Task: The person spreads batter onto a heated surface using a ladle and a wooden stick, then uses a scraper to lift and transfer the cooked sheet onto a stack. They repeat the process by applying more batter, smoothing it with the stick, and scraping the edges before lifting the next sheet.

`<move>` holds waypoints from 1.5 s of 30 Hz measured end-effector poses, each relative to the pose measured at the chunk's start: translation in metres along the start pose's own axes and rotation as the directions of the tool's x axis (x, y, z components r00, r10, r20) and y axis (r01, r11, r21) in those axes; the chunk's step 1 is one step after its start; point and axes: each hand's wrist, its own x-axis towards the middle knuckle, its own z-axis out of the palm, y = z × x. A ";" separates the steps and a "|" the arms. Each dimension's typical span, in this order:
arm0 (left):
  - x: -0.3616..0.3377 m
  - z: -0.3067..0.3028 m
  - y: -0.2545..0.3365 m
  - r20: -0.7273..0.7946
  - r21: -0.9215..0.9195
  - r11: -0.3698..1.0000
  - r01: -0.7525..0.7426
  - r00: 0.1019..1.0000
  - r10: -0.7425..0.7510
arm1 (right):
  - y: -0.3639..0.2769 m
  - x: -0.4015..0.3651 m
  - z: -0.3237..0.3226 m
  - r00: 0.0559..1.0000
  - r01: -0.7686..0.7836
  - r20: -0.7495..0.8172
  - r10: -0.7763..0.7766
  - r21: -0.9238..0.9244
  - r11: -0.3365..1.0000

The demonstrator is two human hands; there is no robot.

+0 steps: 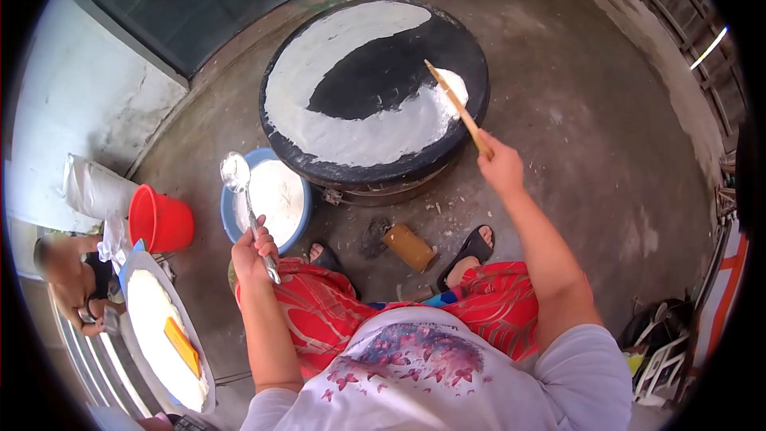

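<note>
My left hand point(254, 254) is closed around the handle of a metal ladle point(236, 173), whose bowl, smeared white, is raised over the near-left rim of a blue basin point(231, 227). White batter point(278, 203) fills that basin. In my right hand point(502, 164) is a flat wooden spatula point(456, 104), its blade reaching over the right side of a big round black griddle point(375, 72). A curved band of white batter point(351, 140) coats the griddle's left and near parts. A thicker white mound point(455, 84) lies beside the spatula blade.
A red bucket point(163, 222) and a white sack point(97, 187) stand at the left. Nearby, an oval board bears a white sheet point(152, 319) with an orange scraper point(182, 345). Another person point(76, 287) is at the far left. A brown block point(409, 247) lies between my feet.
</note>
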 end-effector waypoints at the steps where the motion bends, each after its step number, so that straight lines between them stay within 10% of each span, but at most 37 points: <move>1: 0.002 0.000 0.000 0.002 -0.010 1.000 0.011 1.000 -0.011 | 0.005 -0.009 0.008 0.997 0.079 -0.012 -0.078 0.074 0.994; 3: 0.001 0.004 -0.002 -0.002 -0.018 1.000 0.009 1.000 -0.009 | 0.007 -0.028 -0.011 0.885 0.437 0.191 -0.424 -0.032 0.899; 6: 0.001 0.009 -0.006 -0.051 -0.001 1.000 -0.024 0.998 0.024 | 0.063 -0.002 -0.027 0.878 0.478 0.104 -0.467 -0.156 0.864; 10: 0.007 0.012 -0.009 -0.070 -0.003 0.999 -0.036 0.997 0.035 | 0.057 0.064 -0.025 0.900 0.423 0.042 -0.433 -0.314 0.850; 13: 0.011 0.019 -0.014 -0.117 -0.006 0.998 -0.056 0.992 0.055 | 0.029 0.077 -0.006 0.987 0.162 0.025 -0.162 -0.032 0.986; 15: 0.011 0.020 -0.013 -0.120 -0.018 0.999 -0.049 0.992 0.046 | 0.038 0.056 -0.013 0.866 0.487 0.097 -0.491 0.064 0.871; 18: 0.015 0.020 -0.015 -0.129 -0.015 0.998 -0.060 0.990 0.058 | 0.092 0.060 -0.035 0.819 0.570 0.151 -0.554 -0.098 0.816; 24: 0.022 0.024 -0.018 -0.160 -0.003 0.997 -0.082 0.984 0.081 | 0.058 0.148 -0.002 0.824 0.515 -0.042 -0.565 -0.360 0.778; 26: 0.026 0.024 -0.016 -0.174 -0.057 0.998 -0.040 0.984 0.029 | 0.046 0.153 0.016 0.926 0.371 -0.083 -0.368 0.018 0.929; 30: 0.028 0.027 -0.014 -0.166 -0.027 0.998 -0.051 0.985 0.045 | 0.085 0.147 -0.019 0.776 0.629 0.097 -0.623 -0.054 0.775; 35: 0.030 0.030 -0.015 -0.176 0.014 0.996 -0.084 0.981 0.085 | 0.078 0.207 0.003 0.859 0.479 0.011 -0.512 -0.370 0.796; 39: 0.034 0.030 -0.016 -0.234 -0.017 0.997 -0.075 0.970 0.069 | 0.046 0.215 0.023 0.937 0.346 0.024 -0.347 -0.179 0.921; 41: 0.031 0.030 -0.014 -0.214 -0.018 0.998 -0.063 0.975 0.058 | 0.061 0.198 -0.001 0.833 0.548 0.133 -0.537 -0.071 0.833; 45: 0.032 0.030 -0.012 -0.162 0.024 0.998 -0.065 0.984 0.068 | 0.116 0.215 -0.013 0.905 0.424 0.124 -0.407 -0.344 0.838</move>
